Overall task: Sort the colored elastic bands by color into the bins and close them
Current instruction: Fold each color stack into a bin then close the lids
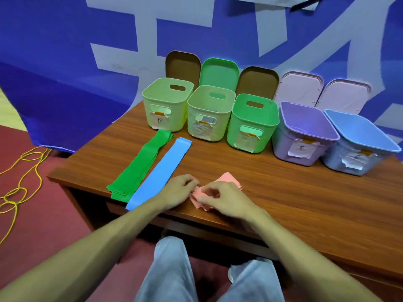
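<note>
Pink elastic band (227,181), folded into a small wad, lies on the wooden table (283,192) at its near edge, held between both hands; left hand (174,190) has its fingers curled, pinching the wad's left end; right hand (222,199) pinches the near fold between thumb and curled fingers, covering much of the band.

Blue elastic band (161,171), laid flat as one long strip, starts just left of the left hand and runs away from it, its near end passing under that wrist; green elastic bands (144,162), a flat stack of several, lie alongside it on the side further from the hands, touching or nearly so.

Bins, five, all open, in a row well beyond the hands, each with a paper label on its front wall: first pale green bin (181,114) beyond the left hand; second pale green bin (222,125) beside it; bright green bin (268,136) beyond the right hand; purple bin (281,147) and blue bin (331,158) further right.

Lids, five, stand upright behind the bins against a blue banner (54,62): brown lid (182,64); green lid (219,71); second brown lid (257,80); pale pink lid (298,86); second pale pink lid (346,92).

Yellow cord (21,171) lies looped on the red floor, far left of the left hand.
</note>
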`<state>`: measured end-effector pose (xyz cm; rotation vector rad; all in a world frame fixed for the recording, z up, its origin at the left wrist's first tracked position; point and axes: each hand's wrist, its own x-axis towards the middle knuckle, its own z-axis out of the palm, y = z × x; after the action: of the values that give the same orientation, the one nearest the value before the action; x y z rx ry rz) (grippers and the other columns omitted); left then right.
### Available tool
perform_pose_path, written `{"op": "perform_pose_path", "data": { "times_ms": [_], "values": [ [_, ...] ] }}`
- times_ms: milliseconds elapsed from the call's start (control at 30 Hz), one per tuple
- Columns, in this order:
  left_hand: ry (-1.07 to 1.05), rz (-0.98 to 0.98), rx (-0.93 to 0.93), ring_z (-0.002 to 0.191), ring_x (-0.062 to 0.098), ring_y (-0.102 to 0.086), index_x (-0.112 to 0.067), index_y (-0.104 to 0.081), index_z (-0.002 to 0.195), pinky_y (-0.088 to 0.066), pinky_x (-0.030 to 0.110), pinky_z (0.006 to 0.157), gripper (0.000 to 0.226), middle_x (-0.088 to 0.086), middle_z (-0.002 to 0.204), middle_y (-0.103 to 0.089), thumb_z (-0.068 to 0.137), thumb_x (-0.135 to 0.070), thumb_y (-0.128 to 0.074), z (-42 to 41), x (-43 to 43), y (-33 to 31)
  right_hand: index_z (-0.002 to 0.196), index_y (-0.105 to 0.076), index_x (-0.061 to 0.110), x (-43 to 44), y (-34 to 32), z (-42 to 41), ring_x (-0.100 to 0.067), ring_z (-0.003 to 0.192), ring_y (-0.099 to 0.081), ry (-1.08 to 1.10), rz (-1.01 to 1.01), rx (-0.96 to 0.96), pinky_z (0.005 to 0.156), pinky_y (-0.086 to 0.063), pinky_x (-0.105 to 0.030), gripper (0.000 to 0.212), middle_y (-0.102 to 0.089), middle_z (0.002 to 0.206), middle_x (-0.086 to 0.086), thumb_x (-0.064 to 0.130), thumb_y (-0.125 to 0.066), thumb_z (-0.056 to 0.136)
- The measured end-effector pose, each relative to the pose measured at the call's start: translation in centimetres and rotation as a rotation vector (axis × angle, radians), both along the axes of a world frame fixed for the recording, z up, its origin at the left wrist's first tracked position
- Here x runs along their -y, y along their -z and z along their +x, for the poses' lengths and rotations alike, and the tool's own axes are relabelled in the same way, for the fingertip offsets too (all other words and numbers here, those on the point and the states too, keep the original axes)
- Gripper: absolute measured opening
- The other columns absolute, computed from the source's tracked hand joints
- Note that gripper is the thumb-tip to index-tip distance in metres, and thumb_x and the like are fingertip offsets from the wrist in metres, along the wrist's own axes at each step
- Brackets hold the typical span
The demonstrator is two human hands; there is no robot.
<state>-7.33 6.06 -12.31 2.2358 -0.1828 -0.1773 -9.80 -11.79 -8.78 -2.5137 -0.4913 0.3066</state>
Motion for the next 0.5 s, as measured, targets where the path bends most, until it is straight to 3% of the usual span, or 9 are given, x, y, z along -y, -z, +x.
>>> {"op": "perform_pose_path", "data": {
  "times_ms": [67,133,267,400,500],
  "values": [
    [0.021,0.052,-0.010,0.098,0.012,-0.057,-0.021,-0.067,0.105,-0.045,0.029,0.087,0.031,-0.004,0.107,-0.063,0.093,-0.042,-0.049,0.2,0.7,-0.3,0.120,-0.063,0.028,1.2,-0.9,0.3,-0.007,0.106,-0.058,-0.039,-0.022,-0.039,0.097,-0.044,-0.027,0.041,-0.065,0.120,0.008,0.052,-0.056,0.088],
    [0.038,0.144,-0.018,0.094,0.011,-0.056,-0.022,-0.067,0.106,-0.045,0.027,0.081,0.035,-0.006,0.102,-0.059,0.086,-0.049,-0.057,0.4,1.2,-0.6,0.113,-0.067,0.028,2.5,-1.4,0.7,-0.006,0.102,-0.059,0.007,-0.024,-0.001,0.092,-0.043,-0.024,0.029,-0.067,0.114,0.010,0.042,-0.054,0.091],
    [0.078,0.285,-0.008,0.092,0.010,-0.053,-0.021,-0.063,0.109,-0.043,0.025,0.076,0.040,-0.004,0.105,-0.055,0.077,-0.043,-0.071,0.5,1.4,-0.7,0.112,-0.066,0.017,4.8,-0.8,2.6,-0.011,0.103,-0.058,0.371,0.011,0.127,0.088,-0.042,-0.022,0.024,-0.066,0.115,0.003,0.023,-0.057,0.091],
    [0.071,0.300,-0.019,0.091,0.010,-0.051,-0.020,-0.060,0.114,-0.042,0.024,0.075,0.042,-0.005,0.105,-0.051,0.078,-0.036,-0.072,0.1,1.7,-1.2,0.119,-0.060,0.012,5.2,0.4,4.3,-0.019,0.105,-0.058,0.502,-0.039,-0.093,0.083,-0.044,-0.027,0.038,-0.063,0.116,-0.003,0.033,-0.061,0.088],
    [0.083,0.298,-0.051,0.091,0.010,-0.051,-0.019,-0.057,0.118,-0.042,0.023,0.074,0.044,-0.003,0.107,-0.050,0.079,-0.034,-0.072,0.1,1.9,-1.6,0.099,-0.064,0.018,4.5,0.8,4.9,-0.016,0.092,-0.060,0.559,0.029,-0.146,0.072,-0.045,-0.028,0.016,-0.067,0.106,-0.003,0.021,-0.065,0.083]
  ]
}}
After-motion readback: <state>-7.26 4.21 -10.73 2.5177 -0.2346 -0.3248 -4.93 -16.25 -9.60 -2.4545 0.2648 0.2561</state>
